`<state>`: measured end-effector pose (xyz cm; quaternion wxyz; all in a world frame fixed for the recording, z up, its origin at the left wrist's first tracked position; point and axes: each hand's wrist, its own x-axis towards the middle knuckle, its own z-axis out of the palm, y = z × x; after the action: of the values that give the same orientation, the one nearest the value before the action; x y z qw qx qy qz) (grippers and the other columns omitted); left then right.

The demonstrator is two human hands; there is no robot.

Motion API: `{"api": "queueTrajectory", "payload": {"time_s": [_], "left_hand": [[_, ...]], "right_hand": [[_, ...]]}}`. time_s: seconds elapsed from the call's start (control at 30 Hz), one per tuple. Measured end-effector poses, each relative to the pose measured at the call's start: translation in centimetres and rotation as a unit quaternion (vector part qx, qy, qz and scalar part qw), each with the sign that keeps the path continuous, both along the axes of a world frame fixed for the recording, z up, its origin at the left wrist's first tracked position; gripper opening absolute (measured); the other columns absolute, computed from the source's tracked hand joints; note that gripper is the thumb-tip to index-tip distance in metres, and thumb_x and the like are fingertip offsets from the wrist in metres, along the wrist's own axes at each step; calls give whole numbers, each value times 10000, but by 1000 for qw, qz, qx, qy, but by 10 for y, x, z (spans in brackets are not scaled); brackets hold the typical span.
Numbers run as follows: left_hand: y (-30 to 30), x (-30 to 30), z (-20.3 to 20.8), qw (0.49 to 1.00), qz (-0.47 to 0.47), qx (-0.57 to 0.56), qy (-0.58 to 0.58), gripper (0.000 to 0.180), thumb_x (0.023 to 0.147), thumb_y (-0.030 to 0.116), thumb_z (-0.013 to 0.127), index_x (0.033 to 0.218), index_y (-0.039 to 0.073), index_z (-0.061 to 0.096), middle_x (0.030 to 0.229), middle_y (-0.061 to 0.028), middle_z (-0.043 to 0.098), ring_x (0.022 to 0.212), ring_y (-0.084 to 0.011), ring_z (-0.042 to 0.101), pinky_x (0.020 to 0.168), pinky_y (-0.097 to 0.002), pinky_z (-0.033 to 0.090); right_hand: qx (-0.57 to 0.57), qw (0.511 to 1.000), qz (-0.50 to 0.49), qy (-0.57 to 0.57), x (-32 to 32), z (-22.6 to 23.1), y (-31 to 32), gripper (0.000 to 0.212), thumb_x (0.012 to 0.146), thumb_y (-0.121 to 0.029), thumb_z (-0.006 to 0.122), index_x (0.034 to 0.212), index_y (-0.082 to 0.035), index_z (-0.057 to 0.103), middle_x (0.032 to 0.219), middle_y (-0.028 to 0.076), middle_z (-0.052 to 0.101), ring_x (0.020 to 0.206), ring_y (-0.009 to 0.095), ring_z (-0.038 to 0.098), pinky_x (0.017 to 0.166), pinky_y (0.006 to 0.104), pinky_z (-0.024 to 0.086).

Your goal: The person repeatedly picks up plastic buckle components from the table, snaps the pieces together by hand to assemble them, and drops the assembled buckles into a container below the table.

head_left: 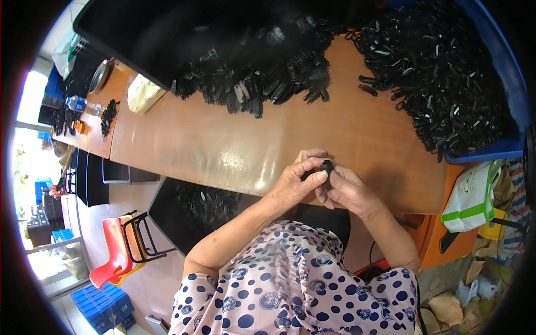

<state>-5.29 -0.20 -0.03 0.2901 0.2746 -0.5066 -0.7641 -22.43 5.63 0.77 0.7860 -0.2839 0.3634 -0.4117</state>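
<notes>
My left hand and my right hand meet above the near edge of the wooden table. Between their fingertips they hold a small black plastic part; fingers cover most of it, so its full shape is hidden. Beyond my hands, a heap of black plastic parts spills over the tabletop. A second pile of small black parts lies at the right, and one loose piece rests at its left edge.
A big black tray leans over the far left heap. The blue bin borders the right pile. Below the table's left edge stands a black crate holding more parts, near a red chair. A white-green bag hangs at right.
</notes>
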Motion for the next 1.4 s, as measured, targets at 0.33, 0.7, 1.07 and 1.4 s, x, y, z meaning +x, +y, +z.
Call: {"api": "queueTrajectory", "payload": {"time_s": [0.33, 0.7, 1.07, 1.4], "left_hand": [[-99, -38, -6, 923, 143, -236, -268, 245, 912, 240, 568, 1010, 16, 577, 833, -100, 662, 632, -206, 608, 694, -298, 489], [-143, -59, -26, 681, 74, -546, -482, 220, 815, 202, 650, 953, 39, 595, 851, -160, 650, 804, -362, 634, 659, -442, 500], [-49, 13, -4, 966, 104, -133, -196, 241, 850, 153, 685, 1028, -4, 646, 840, -55, 675, 755, -77, 571, 694, -250, 472], [-24, 49, 9, 938, 144, -266, -170, 210, 838, 103, 678, 1014, -8, 645, 907, -40, 677, 830, -90, 589, 722, -268, 501]], "right_hand": [[-220, 657, -151, 705, -100, -22, -99, 317, 889, -253, 619, 1069, 2, 564, 1019, 117, 605, 921, 250, 608, 747, 355, 505], [-343, 472, -92, 807, -123, -28, -123, 183, 863, -147, 628, 951, 5, 576, 935, 127, 579, 881, 288, 573, 734, 390, 504], [-188, 934, -109, 283, -19, 24, -52, 128, 914, -41, 569, 1033, 4, 557, 942, 48, 616, 819, 90, 595, 641, 226, 492], [-310, 885, -66, 341, 17, 37, -40, 94, 887, -20, 600, 975, 8, 589, 846, 34, 591, 722, 89, 559, 628, 236, 463]]}}
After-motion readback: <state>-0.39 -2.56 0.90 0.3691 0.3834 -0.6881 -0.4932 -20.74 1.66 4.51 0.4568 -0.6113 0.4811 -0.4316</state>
